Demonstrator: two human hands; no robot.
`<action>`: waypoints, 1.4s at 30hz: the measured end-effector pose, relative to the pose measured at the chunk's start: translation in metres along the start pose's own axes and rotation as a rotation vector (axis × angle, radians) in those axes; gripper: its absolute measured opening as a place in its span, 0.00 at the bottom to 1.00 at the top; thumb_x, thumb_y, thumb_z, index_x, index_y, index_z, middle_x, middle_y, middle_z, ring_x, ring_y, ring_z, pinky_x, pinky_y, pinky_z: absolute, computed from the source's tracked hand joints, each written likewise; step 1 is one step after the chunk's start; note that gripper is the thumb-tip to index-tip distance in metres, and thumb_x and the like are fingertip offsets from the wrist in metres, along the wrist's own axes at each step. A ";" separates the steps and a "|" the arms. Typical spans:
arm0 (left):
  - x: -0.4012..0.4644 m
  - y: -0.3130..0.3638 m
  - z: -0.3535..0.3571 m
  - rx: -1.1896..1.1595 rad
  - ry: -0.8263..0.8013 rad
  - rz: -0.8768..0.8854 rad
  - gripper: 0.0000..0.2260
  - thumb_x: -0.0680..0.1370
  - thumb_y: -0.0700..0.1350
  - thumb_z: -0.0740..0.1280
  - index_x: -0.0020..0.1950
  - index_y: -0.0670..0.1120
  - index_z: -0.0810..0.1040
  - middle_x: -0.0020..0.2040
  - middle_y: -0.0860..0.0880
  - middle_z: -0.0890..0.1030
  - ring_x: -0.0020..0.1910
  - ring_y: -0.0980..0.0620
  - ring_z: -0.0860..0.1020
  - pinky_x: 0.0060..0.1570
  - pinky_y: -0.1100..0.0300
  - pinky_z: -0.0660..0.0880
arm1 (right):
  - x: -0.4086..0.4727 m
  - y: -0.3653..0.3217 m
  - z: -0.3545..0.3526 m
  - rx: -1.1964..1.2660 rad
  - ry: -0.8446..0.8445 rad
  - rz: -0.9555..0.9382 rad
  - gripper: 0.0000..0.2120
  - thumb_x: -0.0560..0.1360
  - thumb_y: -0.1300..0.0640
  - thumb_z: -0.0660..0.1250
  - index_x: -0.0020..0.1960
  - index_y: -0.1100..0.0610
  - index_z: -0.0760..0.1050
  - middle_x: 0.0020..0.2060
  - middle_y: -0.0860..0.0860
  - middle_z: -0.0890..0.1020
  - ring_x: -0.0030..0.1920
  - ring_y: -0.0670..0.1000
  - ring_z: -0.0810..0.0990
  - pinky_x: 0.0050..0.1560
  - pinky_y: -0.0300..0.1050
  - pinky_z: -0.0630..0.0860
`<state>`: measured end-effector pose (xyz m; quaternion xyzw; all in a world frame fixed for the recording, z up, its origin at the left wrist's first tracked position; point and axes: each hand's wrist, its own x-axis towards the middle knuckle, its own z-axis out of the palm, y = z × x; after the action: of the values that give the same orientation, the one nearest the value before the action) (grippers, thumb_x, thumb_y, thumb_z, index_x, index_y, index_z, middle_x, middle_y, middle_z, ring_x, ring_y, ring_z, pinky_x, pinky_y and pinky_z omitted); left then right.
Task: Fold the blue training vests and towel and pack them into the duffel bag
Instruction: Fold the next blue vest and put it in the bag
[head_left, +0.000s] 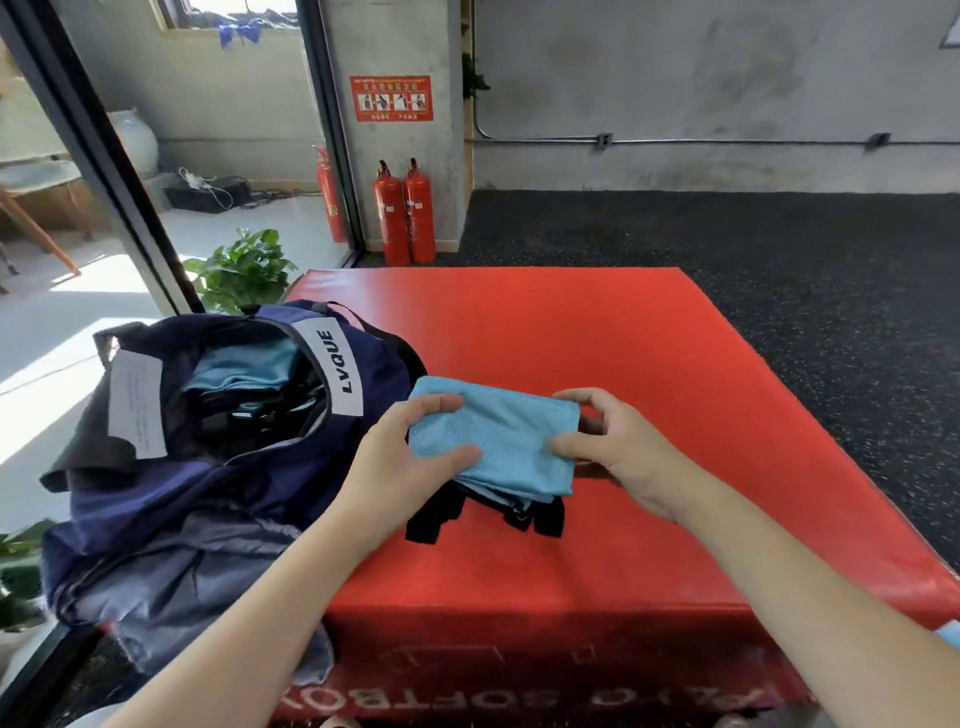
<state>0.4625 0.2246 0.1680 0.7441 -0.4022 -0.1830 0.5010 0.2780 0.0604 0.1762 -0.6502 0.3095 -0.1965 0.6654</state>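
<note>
Holding one folded blue vest (493, 441) just above the red surface (623, 332), you pinch it at both ends: your left hand (410, 452) has its thumb on top and fingers (441, 402) curled over the far edge, and your right hand (608, 441) grips the other end the same way. Black straps hang from its near edge. At nine o'clock the duffel bag (218, 467) lies open, with at least one light blue folded piece inside. Judging by this, packing is well along. I can't pick out the towel.
</note>
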 end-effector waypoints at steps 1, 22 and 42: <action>-0.004 -0.001 -0.005 -0.024 0.033 0.007 0.20 0.69 0.49 0.79 0.58 0.64 0.79 0.58 0.62 0.80 0.62 0.65 0.74 0.63 0.65 0.69 | -0.002 0.000 0.009 0.033 0.030 -0.028 0.24 0.73 0.68 0.73 0.65 0.54 0.72 0.50 0.56 0.84 0.44 0.51 0.85 0.41 0.43 0.81; -0.034 -0.062 -0.156 -0.065 0.880 -0.019 0.23 0.72 0.54 0.78 0.64 0.58 0.76 0.61 0.58 0.76 0.60 0.61 0.73 0.62 0.63 0.69 | 0.060 -0.045 0.249 -0.335 -0.010 -0.466 0.12 0.76 0.54 0.72 0.58 0.45 0.79 0.53 0.39 0.82 0.44 0.44 0.79 0.53 0.43 0.77; 0.070 -0.114 -0.192 -0.187 0.654 -0.147 0.22 0.75 0.41 0.74 0.68 0.52 0.77 0.63 0.56 0.78 0.61 0.60 0.73 0.50 0.80 0.65 | 0.166 -0.040 0.306 -0.496 0.086 -0.259 0.22 0.79 0.60 0.65 0.72 0.55 0.70 0.59 0.54 0.81 0.26 0.40 0.72 0.28 0.32 0.67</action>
<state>0.6819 0.3049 0.1579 0.7412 -0.1474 -0.0065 0.6549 0.6093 0.1741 0.1783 -0.8183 0.2905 -0.2255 0.4417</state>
